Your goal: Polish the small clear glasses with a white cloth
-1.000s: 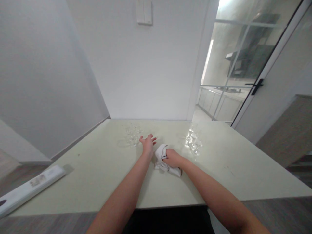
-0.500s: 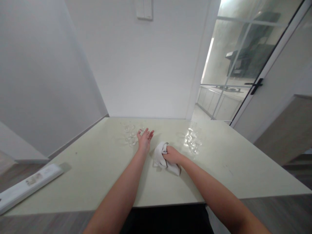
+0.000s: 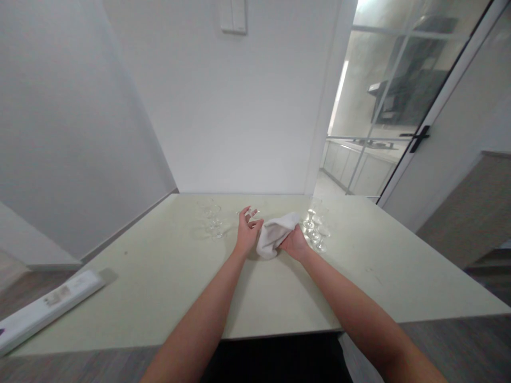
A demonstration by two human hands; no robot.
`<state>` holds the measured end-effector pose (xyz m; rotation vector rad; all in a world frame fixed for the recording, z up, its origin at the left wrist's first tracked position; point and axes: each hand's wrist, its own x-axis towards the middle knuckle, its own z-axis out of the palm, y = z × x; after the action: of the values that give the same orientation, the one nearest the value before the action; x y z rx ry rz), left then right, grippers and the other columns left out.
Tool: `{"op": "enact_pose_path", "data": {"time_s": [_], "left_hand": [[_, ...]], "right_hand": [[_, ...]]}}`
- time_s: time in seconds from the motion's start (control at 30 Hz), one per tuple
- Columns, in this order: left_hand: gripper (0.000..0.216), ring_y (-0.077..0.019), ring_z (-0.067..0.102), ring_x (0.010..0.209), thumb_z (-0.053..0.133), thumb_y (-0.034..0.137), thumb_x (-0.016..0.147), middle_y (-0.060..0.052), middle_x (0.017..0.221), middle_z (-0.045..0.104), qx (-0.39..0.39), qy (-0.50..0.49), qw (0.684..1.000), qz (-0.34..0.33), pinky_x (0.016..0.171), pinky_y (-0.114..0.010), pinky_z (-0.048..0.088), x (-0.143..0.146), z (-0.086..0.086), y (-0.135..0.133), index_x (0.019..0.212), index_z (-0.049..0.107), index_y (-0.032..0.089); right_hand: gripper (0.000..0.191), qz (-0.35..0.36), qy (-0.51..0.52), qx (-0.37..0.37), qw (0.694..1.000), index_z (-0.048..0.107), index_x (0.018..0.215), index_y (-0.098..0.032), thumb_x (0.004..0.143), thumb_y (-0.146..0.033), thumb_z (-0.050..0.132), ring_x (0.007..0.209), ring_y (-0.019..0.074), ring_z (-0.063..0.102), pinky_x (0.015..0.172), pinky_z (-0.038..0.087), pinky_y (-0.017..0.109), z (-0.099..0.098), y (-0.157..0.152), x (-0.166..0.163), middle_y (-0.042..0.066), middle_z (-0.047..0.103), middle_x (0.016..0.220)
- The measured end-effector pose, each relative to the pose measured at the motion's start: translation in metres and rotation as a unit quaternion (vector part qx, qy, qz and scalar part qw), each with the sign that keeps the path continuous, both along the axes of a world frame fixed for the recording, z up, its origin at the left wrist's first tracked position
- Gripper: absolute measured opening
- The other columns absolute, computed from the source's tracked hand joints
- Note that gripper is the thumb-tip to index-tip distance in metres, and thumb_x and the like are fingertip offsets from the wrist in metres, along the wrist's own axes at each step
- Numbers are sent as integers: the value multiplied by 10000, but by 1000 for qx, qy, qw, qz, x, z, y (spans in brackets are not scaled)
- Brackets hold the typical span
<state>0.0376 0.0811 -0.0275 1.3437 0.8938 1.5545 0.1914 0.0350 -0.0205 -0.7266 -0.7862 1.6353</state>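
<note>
A long white box lies on the worktop at its left end, a blurred print on top. A white two-part plate hangs on the pale wall; rightward, pale cabinets show beyond barred glass panes, near a black handle.

pale table, left glasses, right glasses (both clear), long white box

I count two hands, my left hand and right hand, one cloth and one glass at twelve o'clock, one table, one white box at nine, and two clusters of glasses, at eleven and one, too see-through to number.
</note>
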Motion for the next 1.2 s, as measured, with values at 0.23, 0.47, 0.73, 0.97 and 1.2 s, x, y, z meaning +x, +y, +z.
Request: {"op": "enact_pose_path", "data": {"time_s": [0.23,0.47,0.73,0.97,1.2], "left_hand": [[631,-245,601,1100,658,317,781,-132,1331,548,64,175,982,-8,847,-386,538,2,-1,-11,1343,379,249],[599,-250,529,1204,614,235,798,-92,1318,568,195,388,901,-19,1032,-406,423,4,0,-22,1371,440,248],[307,-186,616,845,487,213,884,-53,895,680,249,362,888,134,879,-351,450,2,9,-27,1171,596,209],[336,-200,577,948,551,322,865,-106,1087,612,232,225,922,214,831,-339,449,-3,17,-23,1166,557,172],[316,-147,556,704,384,388,940,-13,723,581,163,208,963,55,685,-266,431,-3,11,-23,878,618,184]], "right_hand": [[268,-30,51,34,998,661,849,-231,802,-468,546,831,213,659,705,535,326,-1,-3,-2,30,738,889],[233,-127,1,64,990,632,893,-221,683,-313,670,825,203,671,726,541,298,-6,0,-6,-6,720,803],[222,-276,-23,34,960,584,885,-226,704,-332,658,784,199,680,702,547,309,-17,14,-1,1,721,827],[288,-244,-57,51,967,594,876,-220,760,-484,585,857,211,677,767,542,329,-29,21,1,20,722,847],[396,-202,-132,73,968,610,832,-201,806,-562,449,916,233,671,824,528,349,-26,19,1,39,717,818]]}}
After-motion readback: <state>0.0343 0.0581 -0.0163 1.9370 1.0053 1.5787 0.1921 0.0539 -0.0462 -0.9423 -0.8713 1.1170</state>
